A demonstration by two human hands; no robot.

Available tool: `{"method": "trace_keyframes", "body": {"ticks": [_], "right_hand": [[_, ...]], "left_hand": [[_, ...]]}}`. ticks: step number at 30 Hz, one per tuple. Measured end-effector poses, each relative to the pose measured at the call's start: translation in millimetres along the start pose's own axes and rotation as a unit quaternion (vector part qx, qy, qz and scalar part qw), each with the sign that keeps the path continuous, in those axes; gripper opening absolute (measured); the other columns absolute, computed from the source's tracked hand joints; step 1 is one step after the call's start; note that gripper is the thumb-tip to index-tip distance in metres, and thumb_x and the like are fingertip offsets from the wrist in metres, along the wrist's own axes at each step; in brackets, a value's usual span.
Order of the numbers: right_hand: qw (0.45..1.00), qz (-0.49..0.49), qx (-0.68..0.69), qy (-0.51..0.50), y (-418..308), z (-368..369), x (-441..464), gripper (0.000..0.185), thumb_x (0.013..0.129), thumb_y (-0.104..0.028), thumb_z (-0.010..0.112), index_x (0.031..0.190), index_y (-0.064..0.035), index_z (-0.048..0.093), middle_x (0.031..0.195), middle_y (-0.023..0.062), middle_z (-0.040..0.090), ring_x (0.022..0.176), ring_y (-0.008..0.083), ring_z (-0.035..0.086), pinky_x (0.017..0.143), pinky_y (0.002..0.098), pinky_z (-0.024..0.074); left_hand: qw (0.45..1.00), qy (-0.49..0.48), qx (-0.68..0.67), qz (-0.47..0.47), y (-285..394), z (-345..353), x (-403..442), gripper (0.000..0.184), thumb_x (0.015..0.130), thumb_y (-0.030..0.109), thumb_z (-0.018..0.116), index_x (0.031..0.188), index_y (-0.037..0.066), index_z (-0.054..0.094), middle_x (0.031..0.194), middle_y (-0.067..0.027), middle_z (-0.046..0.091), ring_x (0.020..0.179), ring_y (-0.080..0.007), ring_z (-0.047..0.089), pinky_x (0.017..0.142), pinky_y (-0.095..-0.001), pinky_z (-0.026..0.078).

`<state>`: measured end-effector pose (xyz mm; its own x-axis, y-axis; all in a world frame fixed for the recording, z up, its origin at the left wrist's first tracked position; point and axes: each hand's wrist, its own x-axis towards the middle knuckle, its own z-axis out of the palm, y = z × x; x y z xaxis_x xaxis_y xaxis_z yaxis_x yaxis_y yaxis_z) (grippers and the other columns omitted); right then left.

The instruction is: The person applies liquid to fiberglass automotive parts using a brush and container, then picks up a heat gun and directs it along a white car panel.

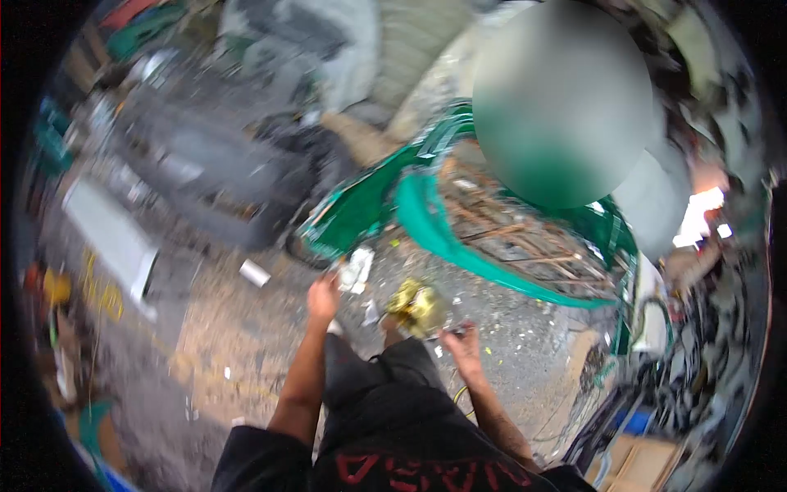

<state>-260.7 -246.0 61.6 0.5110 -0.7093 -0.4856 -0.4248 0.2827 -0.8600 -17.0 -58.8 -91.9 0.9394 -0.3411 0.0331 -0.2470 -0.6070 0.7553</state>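
My left hand point(324, 298) is held out in front of my legs with its fingers curled together. Right beside its fingertips is a crumpled white piece point(357, 271); blur hides whether they touch. On the other side, my right hand point(464, 348) has its fingers bent in, with a small dark spot at the fingertips that I cannot make out. Between the two hands shows a shiny, crumpled gold-coloured piece point(416, 307), close to my right fingers. It appears to be at floor level near my feet.
Ahead stands a large green-rimmed container point(426, 217) holding thin brown sticks or strips. A dark grey bulky heap point(213, 172) lies ahead left, with a long pale panel point(111, 238) beyond it. A white roll-like piece point(254, 273) and scraps litter the floor. A cardboard box point(635, 463) is lower right.
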Motion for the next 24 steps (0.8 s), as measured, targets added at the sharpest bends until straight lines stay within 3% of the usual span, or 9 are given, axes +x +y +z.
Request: {"method": "trace_keyframes", "body": {"ticks": [1, 2, 5, 7, 9, 17, 19, 22, 24], "right_hand": [[0.994, -0.06, 0.092, -0.027, 40.8, -10.0, 16.4, 0.057, 0.076, -0.009, 0.071, 0.117, -0.0081, 0.033, 0.09, 0.0057, 0.056, 0.084, 0.0147, 0.056, 0.072, 0.0299, 0.0467], [0.994, -0.066, 0.081, -0.042, 16.4, -1.6, 10.4, 0.053, 0.076, -0.003, 0.07, 0.116, -0.0089, 0.034, 0.09, 0.0053, 0.057, 0.083, 0.0142, 0.056, 0.072, 0.0295, 0.0464], [0.999, -0.043, 0.004, 0.011, -4.3, 6.7, 0.3, 0.064, 0.071, -0.019, 0.077, 0.117, -0.0023, 0.035, 0.088, 0.0052, 0.056, 0.078, 0.0116, 0.053, 0.068, 0.027, 0.044], [0.997, -0.015, -0.067, 0.025, -15.0, 4.3, 0.0, 0.071, 0.069, -0.024, 0.079, 0.118, 0.001, 0.034, 0.088, 0.0053, 0.055, 0.078, 0.0112, 0.051, 0.066, 0.0262, 0.0432], [0.992, 0.001, -0.122, 0.02, -16.0, 2.5, -0.3, 0.089, 0.063, -0.035, 0.083, 0.118, 0.0091, 0.028, 0.094, 0.0106, 0.055, 0.086, 0.0158, 0.053, 0.074, 0.0264, 0.0446], [0.998, -0.018, 0.056, 0.023, -22.0, 0.4, -14.8, 0.077, 0.066, -0.027, 0.083, 0.112, 0.0089, 0.033, 0.091, 0.009, 0.056, 0.082, 0.0147, 0.053, 0.074, 0.0275, 0.0448], [0.996, -0.004, 0.088, 0.024, -27.6, -5.1, -16.7, 0.074, 0.067, -0.025, 0.082, 0.111, 0.0083, 0.033, 0.09, 0.0085, 0.056, 0.081, 0.014, 0.053, 0.073, 0.0278, 0.0447], [0.997, -0.051, 0.047, 0.027, -5.7, -18.7, -3.2, 0.071, 0.069, -0.021, 0.081, 0.111, 0.0077, 0.032, 0.088, 0.0089, 0.058, 0.081, 0.0134, 0.054, 0.071, 0.0278, 0.0453], [0.999, -0.018, 0.039, 0.022, 4.2, -27.4, 4.5, 0.077, 0.07, -0.023, 0.079, 0.118, 0.005, 0.025, 0.077, 0.0027, 0.052, 0.067, 0.0107, 0.05, 0.058, 0.0251, 0.0422]], "left_hand": [[0.998, 0.002, -0.05, 0.029, -6.6, 2.3, 1.2, 0.023, 0.077, 0.007, 0.057, 0.098, 0.005, 0.066, 0.091, -0.0186, 0.064, 0.081, -0.0362, 0.062, 0.071, -0.041, 0.05], [0.997, 0.008, -0.076, 0.004, -21.7, 11.7, 3.0, 0.02, 0.08, 0.006, 0.057, 0.097, 0.003, 0.067, 0.094, -0.0192, 0.065, 0.083, -0.0343, 0.064, 0.073, -0.0384, 0.05], [0.982, 0.058, -0.18, 0.006, -42.4, 12.7, 19.5, 0.018, 0.085, 0.011, 0.057, 0.093, -0.003, 0.066, 0.081, -0.019, 0.067, 0.071, -0.0213, 0.065, 0.067, -0.0313, 0.05], [0.989, 0.039, -0.139, -0.024, -57.9, -0.9, 32.9, 0.02, 0.086, 0.011, 0.056, 0.093, -0.006, 0.065, 0.074, -0.0142, 0.066, 0.068, -0.0143, 0.06, 0.061, -0.0292, 0.048], [0.986, 0.05, -0.153, -0.044, -76.3, -9.7, 42.2, 0.021, 0.087, 0.011, 0.055, 0.093, -0.005, 0.065, 0.07, -0.011, 0.063, 0.064, -0.0128, 0.058, 0.058, -0.0288, 0.046], [0.956, 0.138, -0.242, -0.092, -128.6, -34.6, 27.0, 0.025, 0.089, 0.018, 0.054, 0.095, -0.003, 0.066, 0.059, 0.0011, 0.049, 0.05, -0.0083, 0.041, 0.046, -0.0247, 0.036], [0.942, 0.121, -0.266, -0.163, -118.8, -50.6, 12.7, 0.027, 0.089, 0.022, 0.055, 0.095, -0.002, 0.067, 0.057, 0.0018, 0.048, 0.05, -0.0056, 0.039, 0.044, -0.0224, 0.031], [0.929, 0.129, -0.292, -0.185, -110.4, -63.4, -9.0, 0.03, 0.089, 0.025, 0.056, 0.095, -0.002, 0.067, 0.055, 0.0024, 0.046, 0.048, -0.004, 0.036, 0.042, -0.0218, 0.027], [0.927, 0.137, -0.292, -0.189, -99.6, -70.2, -18.4, 0.03, 0.089, 0.026, 0.056, 0.094, -0.002, 0.067, 0.054, 0.0028, 0.045, 0.047, -0.0041, 0.035, 0.042, -0.0222, 0.026]]}}
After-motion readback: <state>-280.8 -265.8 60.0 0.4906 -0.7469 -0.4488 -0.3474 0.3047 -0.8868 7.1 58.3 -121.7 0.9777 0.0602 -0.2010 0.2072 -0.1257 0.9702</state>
